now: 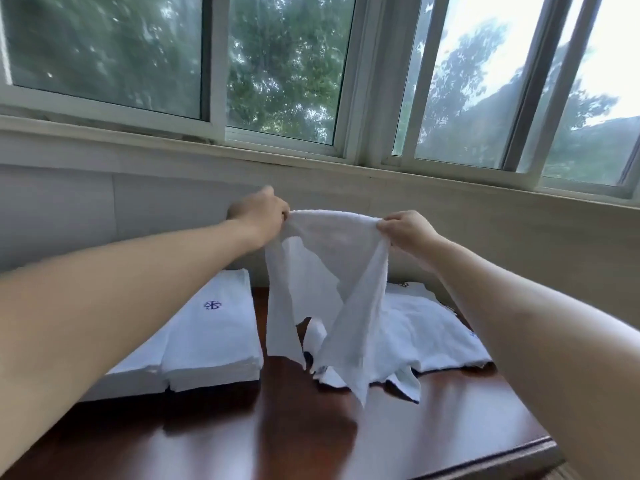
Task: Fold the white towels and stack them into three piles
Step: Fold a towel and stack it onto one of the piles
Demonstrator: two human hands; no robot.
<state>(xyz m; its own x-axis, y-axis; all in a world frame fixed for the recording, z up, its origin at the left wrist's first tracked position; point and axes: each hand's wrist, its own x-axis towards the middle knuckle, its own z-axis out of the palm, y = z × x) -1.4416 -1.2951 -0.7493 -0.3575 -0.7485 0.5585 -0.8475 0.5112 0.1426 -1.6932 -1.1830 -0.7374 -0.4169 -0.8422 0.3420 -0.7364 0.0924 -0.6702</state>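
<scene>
Two hands raise one limp white terry towel (329,271) above a glossy dark wooden table (277,434), left hand (261,211) and right hand (407,230) each pinching a top corner in their fingers. Its length hangs downward, bottom grazing loose towels (426,327); two folded stacks (207,341) sit left, bare wood nearer.

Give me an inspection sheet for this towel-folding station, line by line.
Surface: dark glossy wooden table, bare at the near middle.
Job's things: held towel hangs unfolded in the air; folded towel stack at left; loose towel heap at right.
Clutter: nothing seen.
Grippers: left hand and right hand each pinch a top corner of the held towel.
Cables: nothing seen.
Surroundings: sliding windows above a pale wall, trees outside.
</scene>
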